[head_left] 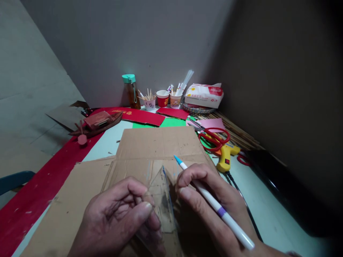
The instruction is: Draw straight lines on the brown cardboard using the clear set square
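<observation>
Left hand (pixel 115 214): fingers curled, thumb and forefinger pinched on the left side of a clear pointed sheet (pixel 160 200), apparently to leave its blue-marked right edge unobstructed. Right hand (pixel 209 203): fingers bent and closed around a white marker (pixel 221 212), blue tip aimed forward, apart from the sheet. Sheet located between the hands, over cardboard (pixel 160 142) presumably shielding the tabletop (pixel 278 221). Beyond, right: glue gun (pixel 225 157), then scissors (pixel 217 137), likely placed for reach. Rear: cups (pixel 162 100) hold sticks and pens upright.
</observation>
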Motion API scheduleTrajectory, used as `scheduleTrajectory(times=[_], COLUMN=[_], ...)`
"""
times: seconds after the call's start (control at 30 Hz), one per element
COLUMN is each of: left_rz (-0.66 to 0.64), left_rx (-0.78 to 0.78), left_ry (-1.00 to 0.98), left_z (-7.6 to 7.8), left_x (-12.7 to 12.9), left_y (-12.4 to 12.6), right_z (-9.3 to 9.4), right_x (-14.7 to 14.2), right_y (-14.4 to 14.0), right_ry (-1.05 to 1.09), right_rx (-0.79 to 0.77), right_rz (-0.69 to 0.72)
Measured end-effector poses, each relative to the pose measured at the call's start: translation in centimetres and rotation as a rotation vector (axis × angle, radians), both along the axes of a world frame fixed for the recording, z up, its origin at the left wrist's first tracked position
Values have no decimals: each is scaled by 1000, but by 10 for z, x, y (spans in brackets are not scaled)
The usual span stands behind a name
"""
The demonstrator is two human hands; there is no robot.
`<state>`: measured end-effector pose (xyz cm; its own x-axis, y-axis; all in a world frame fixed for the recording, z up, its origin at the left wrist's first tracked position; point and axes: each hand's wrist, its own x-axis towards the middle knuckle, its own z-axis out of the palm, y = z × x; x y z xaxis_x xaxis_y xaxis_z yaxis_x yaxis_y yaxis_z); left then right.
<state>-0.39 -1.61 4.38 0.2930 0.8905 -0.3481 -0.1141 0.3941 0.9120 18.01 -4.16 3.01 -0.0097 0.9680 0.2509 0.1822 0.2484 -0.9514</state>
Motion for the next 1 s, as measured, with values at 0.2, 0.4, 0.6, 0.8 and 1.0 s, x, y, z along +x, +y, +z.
scheduleTrajectory(times=[0.2, 0.4, 0.6, 0.8, 1.0], left_rz=[-34, -69, -102, -154, -235], left_rx=[12, 41, 23, -84, -63], left_ry=[28, 133, 209, 209, 322], left_z=[-6, 0, 6, -9, -18], left_x=[-1, -1, 5, 18, 23], left_y=[7, 9, 21, 39, 49], right_z=[-4, -12, -14, -21, -34], right_x=[5, 30, 35, 36, 43], right_y=[0, -4, 3, 2, 4], right_ry=[133, -49, -43, 174, 311], right_rx=[-60, -142, -143, -224, -317], right_rz=[-41, 4, 25, -31, -49])
